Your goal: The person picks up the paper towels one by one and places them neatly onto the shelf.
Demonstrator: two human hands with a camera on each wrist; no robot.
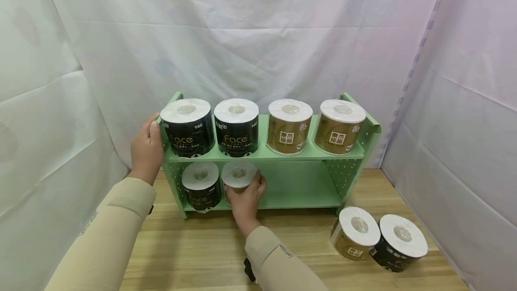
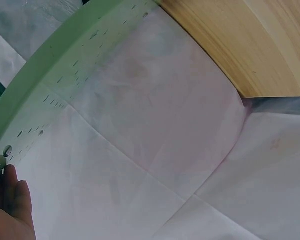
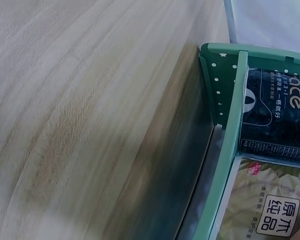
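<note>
A green two-tier shelf (image 1: pixel 299 183) stands on the table. My left hand (image 1: pixel 147 149) holds the edge of its left side panel; the left wrist view shows fingers (image 2: pixel 22 200) against that perforated panel (image 2: pixel 55 92). On the lower tier my right hand (image 1: pixel 247 196) grips a gold-wrapped toilet paper roll (image 1: pixel 236 178), its thumb and fingers on either side. That roll (image 3: pixel 260 200) stands upright beside a black-wrapped toilet paper roll (image 1: pixel 201 194) in the lower left corner. Only a sliver of the right hand shows in the right wrist view.
Along the upper tier stand two black rolls (image 1: pixel 236 134) and two gold rolls (image 1: pixel 287 136). On the wooden table (image 1: pixel 194 250), at right, a gold roll (image 1: pixel 349 241) and a black roll (image 1: pixel 392 255) lean together. White cloth (image 1: pixel 258 35) hangs behind and at both sides.
</note>
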